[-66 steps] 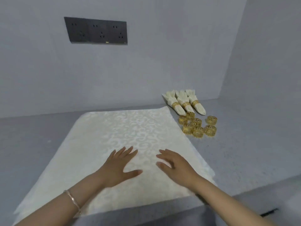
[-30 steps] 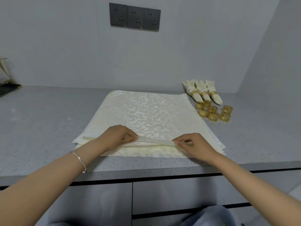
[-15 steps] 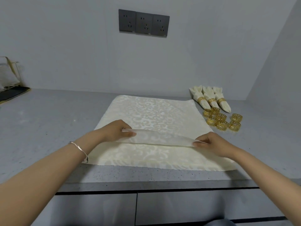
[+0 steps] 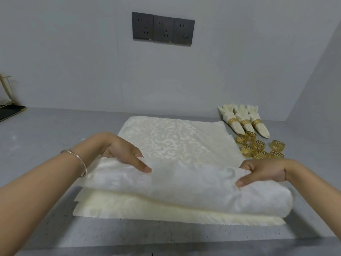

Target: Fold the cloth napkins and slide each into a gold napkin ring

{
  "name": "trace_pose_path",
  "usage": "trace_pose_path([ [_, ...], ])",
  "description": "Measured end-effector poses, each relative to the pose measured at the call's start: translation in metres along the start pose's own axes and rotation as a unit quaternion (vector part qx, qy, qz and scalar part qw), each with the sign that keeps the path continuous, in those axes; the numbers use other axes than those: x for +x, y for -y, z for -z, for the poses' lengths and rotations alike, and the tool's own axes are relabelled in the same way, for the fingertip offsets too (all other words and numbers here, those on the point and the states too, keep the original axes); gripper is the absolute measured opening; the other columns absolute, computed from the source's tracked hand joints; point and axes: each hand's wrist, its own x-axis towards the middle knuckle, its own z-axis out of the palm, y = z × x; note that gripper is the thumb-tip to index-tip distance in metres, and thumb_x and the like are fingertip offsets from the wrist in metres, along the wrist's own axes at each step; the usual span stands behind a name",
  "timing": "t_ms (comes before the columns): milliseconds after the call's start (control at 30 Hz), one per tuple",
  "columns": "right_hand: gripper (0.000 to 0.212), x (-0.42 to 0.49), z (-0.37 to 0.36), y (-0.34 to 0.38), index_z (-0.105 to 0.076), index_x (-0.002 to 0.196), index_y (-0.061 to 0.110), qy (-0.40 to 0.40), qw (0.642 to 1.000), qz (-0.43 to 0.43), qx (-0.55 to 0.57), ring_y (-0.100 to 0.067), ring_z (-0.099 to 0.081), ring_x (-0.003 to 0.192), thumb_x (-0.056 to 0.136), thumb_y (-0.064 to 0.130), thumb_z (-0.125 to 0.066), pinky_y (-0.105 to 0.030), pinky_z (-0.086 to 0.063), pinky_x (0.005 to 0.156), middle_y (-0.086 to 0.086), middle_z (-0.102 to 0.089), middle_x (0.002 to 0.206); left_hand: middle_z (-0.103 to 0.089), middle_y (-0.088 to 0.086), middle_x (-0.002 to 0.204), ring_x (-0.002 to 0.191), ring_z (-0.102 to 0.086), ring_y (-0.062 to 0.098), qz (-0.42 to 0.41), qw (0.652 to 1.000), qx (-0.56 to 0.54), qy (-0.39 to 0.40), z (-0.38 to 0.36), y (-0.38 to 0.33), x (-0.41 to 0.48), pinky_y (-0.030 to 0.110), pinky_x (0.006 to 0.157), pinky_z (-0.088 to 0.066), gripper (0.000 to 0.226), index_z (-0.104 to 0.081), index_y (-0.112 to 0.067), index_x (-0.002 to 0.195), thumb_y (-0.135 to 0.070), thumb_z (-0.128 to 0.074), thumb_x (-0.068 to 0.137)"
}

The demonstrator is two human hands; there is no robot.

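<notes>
Head view, top napkin: The near edge of the top napkin (image 4: 184, 183), barely off the pile half a second ago, now stands in a high, rounded fold being carried toward the wall.
Left hand: The left hand (image 4: 121, 154) pinches that fold near its left end, thumb laid on the cloth and fingers tucked behind.
Right hand: The right hand (image 4: 265, 171) grips it the same way near the right end.
Meaning for the task: The first fold of this napkin looks to be under way; no ring is on it yet.
Stack of napkins: The stack of napkins (image 4: 175, 139) lies flat beneath it on the grey counter (image 4: 46, 130).
Filled rings: Three finished napkins (image 4: 243, 121) lie side by side by the wall, each inside a gold band.
Loose gold rings: The loose gold rings (image 4: 260, 147) cluster just beside the stack's right edge, all empty.
</notes>
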Motion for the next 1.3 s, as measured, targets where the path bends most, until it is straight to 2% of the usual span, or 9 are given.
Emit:
trace_pose_path([
  [100, 0.053, 0.022, 0.018, 0.007, -0.071, 0.107, 0.017, -0.142, 0.988, -0.006, -0.060, -0.011, -0.059, 0.113, 0.071, 0.056, -0.071, -0.027, -0.042, 0.101, 0.012, -0.066, 0.117, -0.063, -0.010, 0.066, 0.066, -0.057, 0.009, -0.037, 0.993, 0.012, -0.109, 0.022, 0.009, 0.022, 0.025, 0.077, -0.050, 0.036, -0.066, -0.023, 0.063, -0.056, -0.068, 0.079],
  [200, 0.073, 0.053, 0.039, -0.001, -0.049, 0.131, -0.002, -0.246, 0.960, -0.044, -0.129, -0.016, -0.038, 0.134, 0.084, 0.053, -0.061, -0.019, -0.030, 0.099, 0.015, -0.041, 0.133, -0.034, -0.010, 0.045, 0.044, -0.035, 0.009, -0.051, 0.958, 0.075, -0.272, 0.044, 0.023, 0.053, 0.018, 0.051, -0.031, 0.053, -0.034, -0.020, 0.053, -0.046, -0.069, 0.083],
  [267, 0.065, 0.074, 0.053, -0.006, -0.058, 0.122, 0.004, -0.272, 0.950, -0.046, -0.146, -0.018, -0.051, 0.121, 0.085, 0.057, -0.056, -0.025, -0.036, 0.093, 0.011, -0.052, 0.122, -0.036, -0.007, 0.049, 0.047, -0.036, 0.012, -0.054, 0.939, 0.072, -0.333, 0.058, 0.035, 0.073, 0.022, 0.051, -0.029, 0.048, -0.037, -0.017, 0.055, -0.038, -0.067, 0.086],
  [367, 0.046, 0.100, 0.068, -0.011, -0.049, 0.065, 0.027, -0.316, 0.939, -0.010, -0.135, -0.003, -0.046, 0.063, 0.072, 0.071, -0.056, -0.028, -0.034, 0.070, 0.016, -0.043, 0.068, -0.061, -0.005, 0.070, 0.069, -0.055, 0.013, -0.025, 0.905, 0.089, -0.414, 0.073, 0.047, 0.103, 0.025, 0.065, -0.041, 0.025, -0.066, -0.017, 0.072, -0.037, -0.064, 0.087],
  [433, 0.041, 0.118, 0.077, -0.018, -0.067, 0.094, 0.022, -0.348, 0.926, -0.006, -0.148, -0.008, -0.060, 0.094, 0.081, 0.060, -0.060, -0.030, -0.040, 0.084, 0.004, -0.064, 0.095, -0.067, -0.010, 0.091, 0.091, -0.059, 0.013, -0.005, 0.881, 0.081, -0.466, 0.079, 0.048, 0.119, 0.026, 0.073, -0.042, 0.015, -0.068, -0.025, 0.080, -0.038, -0.064, 0.086],
  [500, 0.048, 0.135, 0.087, -0.023, -0.061, 0.122, 0.007, -0.382, 0.910, -0.031, -0.161, -0.020, -0.050, 0.124, 0.089, 0.040, -0.062, -0.028, -0.036, 0.099, -0.006, -0.058, 0.130, -0.066, -0.011, 0.102, 0.100, -0.058, 0.013, 0.005, 0.862, 0.074, -0.501, 0.084, 0.047, 0.135, 0.026, 0.075, -0.040, 0.014, -0.069, -0.025, 0.088, -0.038, -0.064, 0.087],
  [633, 0.020, 0.159, 0.104, -0.032, -0.069, 0.088, 0.019, -0.429, 0.890, -0.017, -0.153, -0.020, -0.060, 0.102, 0.085, 0.039, -0.067, -0.031, -0.044, 0.081, 0.002, -0.068, 0.099, -0.063, -0.008, 0.109, 0.104, -0.057, 0.015, 0.031, 0.838, 0.063, -0.541, 0.092, 0.046, 0.156, 0.025, 0.075, -0.039, 0.017, -0.069, -0.020, 0.098, -0.033, -0.063, 0.088],
  [800, 0.017, 0.174, 0.113, -0.035, -0.060, 0.072, 0.028, -0.463, 0.876, -0.009, -0.132, -0.017, -0.057, 0.086, 0.084, 0.036, -0.069, -0.029, -0.038, 0.069, 0.007, -0.062, 0.084, -0.064, -0.006, 0.109, 0.104, -0.057, 0.016, 0.043, 0.823, 0.037, -0.566, 0.098, 0.048, 0.170, 0.025, 0.074, -0.038, 0.017, -0.068, -0.018, 0.098, -0.030, -0.062, 0.088],
  [1300, 0.019, 0.192, 0.115, -0.042, -0.066, 0.084, 0.020, -0.520, 0.834, -0.052, -0.178, -0.025, -0.061, 0.091, 0.085, 0.040, -0.066, -0.033, -0.043, 0.076, -0.002, -0.068, 0.090, -0.064, -0.004, 0.109, 0.102, -0.057, 0.019, 0.076, 0.813, 0.018, -0.576, 0.100, 0.047, 0.183, 0.027, 0.072, -0.036, 0.016, -0.066, -0.018, 0.100, -0.029, -0.061, 0.089],
])
